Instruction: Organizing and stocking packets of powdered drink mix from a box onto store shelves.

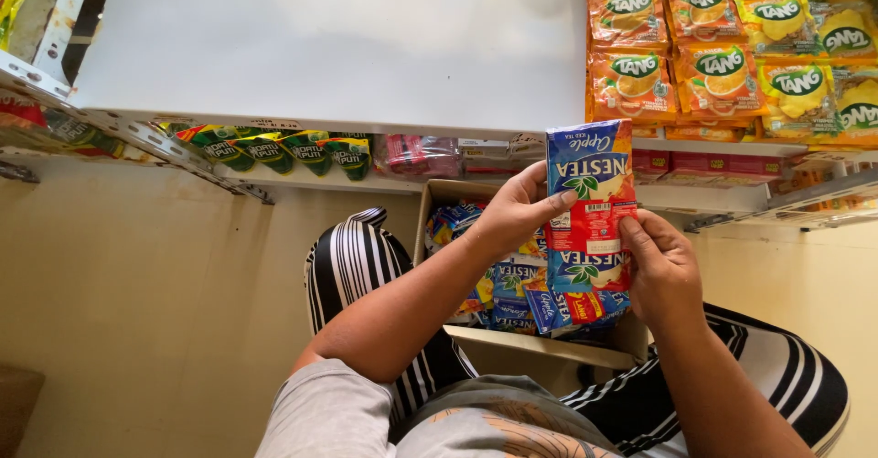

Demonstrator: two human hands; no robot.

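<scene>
We find the white shelf [329, 37] to be the largest surface in view, bare over most of its width, with its front edge running just above the work. At its right end, orange and yellow drink-mix sachets [722, 46] stand packed in rows, touching one another. One level down, a lower shelf [302, 182] carries green sachets [274, 150] and pink packets [416, 154] along its lip. Below that we note an open cardboard box [540, 344] resting between striped trouser legs [352, 261], with more blue sachets [512, 284] lying loose inside it. The item in hand is a strip of blue and red iced-tea sachets [590, 206], joined end to end, held upright above the box and just in front of the lower shelf edge; its top end overlaps the white shelf's front edge in the view. Its printing is upside down to the camera, showing fruit and green leaves. The left hand [512, 215] has its fingers closed around the strip's left edge, thumb across the face. The right hand [660, 270] pinches the lower right edge with fingers closed on it. The pale floor [155, 284] to the left offers open room.
</scene>
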